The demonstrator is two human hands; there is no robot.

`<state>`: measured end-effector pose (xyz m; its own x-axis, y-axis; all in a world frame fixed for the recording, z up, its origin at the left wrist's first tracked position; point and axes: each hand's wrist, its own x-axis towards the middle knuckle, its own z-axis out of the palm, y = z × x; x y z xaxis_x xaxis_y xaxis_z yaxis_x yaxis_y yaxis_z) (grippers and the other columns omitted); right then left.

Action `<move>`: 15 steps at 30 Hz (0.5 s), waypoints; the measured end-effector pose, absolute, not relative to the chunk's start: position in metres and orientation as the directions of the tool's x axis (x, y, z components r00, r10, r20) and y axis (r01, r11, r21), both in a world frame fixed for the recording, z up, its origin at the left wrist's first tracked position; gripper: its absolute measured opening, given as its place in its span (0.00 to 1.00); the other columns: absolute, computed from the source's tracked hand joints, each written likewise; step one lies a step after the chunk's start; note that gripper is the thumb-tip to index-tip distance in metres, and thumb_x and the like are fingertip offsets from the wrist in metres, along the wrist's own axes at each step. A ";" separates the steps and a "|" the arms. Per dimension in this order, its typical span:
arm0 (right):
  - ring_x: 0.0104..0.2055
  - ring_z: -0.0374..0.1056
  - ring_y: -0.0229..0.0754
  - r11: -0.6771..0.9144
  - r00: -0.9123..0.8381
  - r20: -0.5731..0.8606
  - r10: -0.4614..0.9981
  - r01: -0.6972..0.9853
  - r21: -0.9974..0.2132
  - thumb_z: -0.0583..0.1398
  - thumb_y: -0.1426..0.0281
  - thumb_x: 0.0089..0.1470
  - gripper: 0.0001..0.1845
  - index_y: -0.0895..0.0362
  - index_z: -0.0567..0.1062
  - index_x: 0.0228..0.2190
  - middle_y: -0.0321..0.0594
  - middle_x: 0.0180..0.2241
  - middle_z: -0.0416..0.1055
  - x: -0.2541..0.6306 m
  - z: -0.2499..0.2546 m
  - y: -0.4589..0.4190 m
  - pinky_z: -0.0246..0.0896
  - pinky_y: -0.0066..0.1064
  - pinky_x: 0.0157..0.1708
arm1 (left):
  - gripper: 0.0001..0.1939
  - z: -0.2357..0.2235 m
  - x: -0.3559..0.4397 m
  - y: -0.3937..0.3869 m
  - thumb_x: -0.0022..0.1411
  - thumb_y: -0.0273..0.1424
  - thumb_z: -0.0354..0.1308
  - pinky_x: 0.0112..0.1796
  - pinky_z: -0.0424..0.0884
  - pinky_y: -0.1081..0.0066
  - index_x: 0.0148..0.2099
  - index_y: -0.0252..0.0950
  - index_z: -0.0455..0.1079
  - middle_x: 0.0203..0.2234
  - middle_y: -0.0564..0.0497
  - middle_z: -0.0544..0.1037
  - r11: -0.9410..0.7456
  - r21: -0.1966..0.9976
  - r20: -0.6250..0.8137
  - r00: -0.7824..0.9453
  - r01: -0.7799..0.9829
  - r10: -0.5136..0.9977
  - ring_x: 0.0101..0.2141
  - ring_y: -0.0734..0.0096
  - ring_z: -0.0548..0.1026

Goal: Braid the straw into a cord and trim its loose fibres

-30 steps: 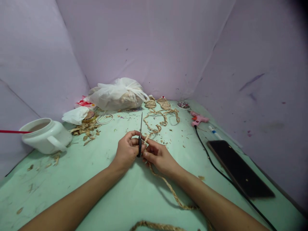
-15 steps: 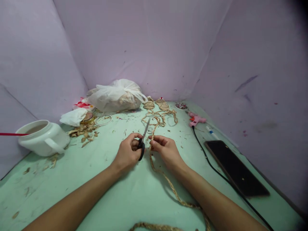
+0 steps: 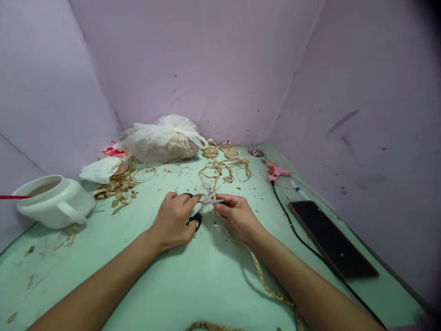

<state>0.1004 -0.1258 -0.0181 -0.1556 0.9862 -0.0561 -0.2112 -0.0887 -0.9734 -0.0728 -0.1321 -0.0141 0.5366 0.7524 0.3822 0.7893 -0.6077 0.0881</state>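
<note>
Soft, dim light fell diffusely over the green tabletop (image 3: pixel 144 285), leaving a faint shadow beside the braided cord (image 3: pixel 257 266) toward five o'clock. Black shading blotted the corner between one and two o'clock; fine detail looked smeared.

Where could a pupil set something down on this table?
Most room: the green tabletop between left forearm and braided rope, nearer than the scissors. Narrower: between the right forearm and black cord. Crowded: the back left, with plastic bag and dry scraps, and the right edge, with glue gun and phone-like slab.
</note>
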 end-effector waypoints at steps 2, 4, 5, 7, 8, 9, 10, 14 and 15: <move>0.19 0.50 0.30 -0.104 -0.144 -0.073 0.987 -0.225 -0.969 0.62 0.73 0.32 0.11 0.61 0.77 0.25 0.31 0.16 0.62 0.101 -0.019 -0.126 0.44 0.26 0.22 | 0.26 -0.015 -0.073 -0.132 0.49 0.28 0.49 0.37 0.58 0.62 0.52 0.32 0.60 0.32 0.45 0.71 -0.611 0.082 0.380 0.542 0.788 0.750 0.34 0.63 0.68; 0.20 0.52 0.31 -0.117 -0.117 -0.091 0.989 -0.233 -0.966 0.62 0.74 0.31 0.11 0.61 0.77 0.24 0.32 0.16 0.64 0.101 -0.020 -0.125 0.47 0.27 0.23 | 0.26 -0.017 -0.073 -0.132 0.49 0.26 0.48 0.37 0.58 0.63 0.53 0.31 0.60 0.31 0.44 0.72 -0.604 0.084 0.364 0.540 0.792 0.759 0.34 0.63 0.68; 0.20 0.53 0.31 -0.122 -0.102 -0.101 0.990 -0.232 -0.965 0.62 0.74 0.31 0.11 0.61 0.77 0.24 0.32 0.17 0.64 0.100 -0.021 -0.125 0.48 0.27 0.23 | 0.26 -0.018 -0.072 -0.132 0.49 0.26 0.48 0.37 0.59 0.63 0.53 0.31 0.59 0.31 0.44 0.72 -0.598 0.088 0.350 0.537 0.797 0.768 0.33 0.63 0.68; 0.20 0.54 0.32 -0.130 -0.074 -0.116 0.991 -0.229 -0.965 0.63 0.74 0.30 0.10 0.61 0.77 0.23 0.33 0.17 0.66 0.100 -0.020 -0.125 0.49 0.27 0.24 | 0.26 -0.019 -0.072 -0.132 0.49 0.24 0.48 0.37 0.60 0.63 0.53 0.31 0.59 0.32 0.44 0.72 -0.585 0.104 0.307 0.533 0.804 0.788 0.34 0.63 0.69; 0.20 0.55 0.32 -0.131 -0.066 -0.119 0.991 -0.226 -0.965 0.63 0.74 0.29 0.10 0.61 0.77 0.23 0.33 0.17 0.66 0.099 -0.020 -0.125 0.50 0.27 0.24 | 0.27 -0.020 -0.072 -0.131 0.49 0.24 0.47 0.37 0.60 0.63 0.53 0.31 0.59 0.32 0.44 0.72 -0.579 0.115 0.283 0.532 0.807 0.798 0.34 0.63 0.69; 0.20 0.55 0.32 -0.130 -0.063 -0.119 0.991 -0.223 -0.966 0.62 0.74 0.29 0.09 0.61 0.76 0.22 0.33 0.17 0.66 0.099 -0.019 -0.126 0.50 0.27 0.24 | 0.27 -0.020 -0.072 -0.131 0.49 0.23 0.47 0.37 0.60 0.63 0.53 0.31 0.58 0.32 0.44 0.72 -0.576 0.127 0.262 0.533 0.808 0.805 0.34 0.63 0.69; 0.20 0.54 0.31 -0.128 -0.065 -0.116 0.991 -0.221 -0.967 0.62 0.74 0.29 0.08 0.61 0.76 0.21 0.33 0.17 0.66 0.099 -0.019 -0.126 0.49 0.27 0.23 | 0.27 -0.021 -0.072 -0.131 0.49 0.22 0.46 0.37 0.61 0.63 0.54 0.31 0.58 0.33 0.44 0.73 -0.575 0.141 0.243 0.535 0.806 0.809 0.35 0.63 0.70; 0.19 0.53 0.31 -0.109 -0.082 -0.093 0.992 -0.220 -0.969 0.62 0.73 0.31 0.06 0.61 0.75 0.19 0.32 0.16 0.65 0.099 -0.016 -0.129 0.47 0.27 0.23 | 0.27 -0.022 -0.072 -0.131 0.49 0.20 0.44 0.37 0.62 0.64 0.54 0.31 0.58 0.33 0.44 0.73 -0.577 0.165 0.209 0.543 0.800 0.813 0.35 0.63 0.70; 0.19 0.53 0.31 -0.103 -0.081 -0.087 0.993 -0.222 -0.970 0.62 0.73 0.31 0.06 0.61 0.75 0.19 0.32 0.16 0.64 0.099 -0.015 -0.129 0.47 0.27 0.23 | 0.26 -0.021 -0.072 -0.131 0.50 0.19 0.44 0.37 0.62 0.64 0.53 0.31 0.58 0.33 0.44 0.74 -0.578 0.161 0.205 0.545 0.800 0.813 0.34 0.63 0.70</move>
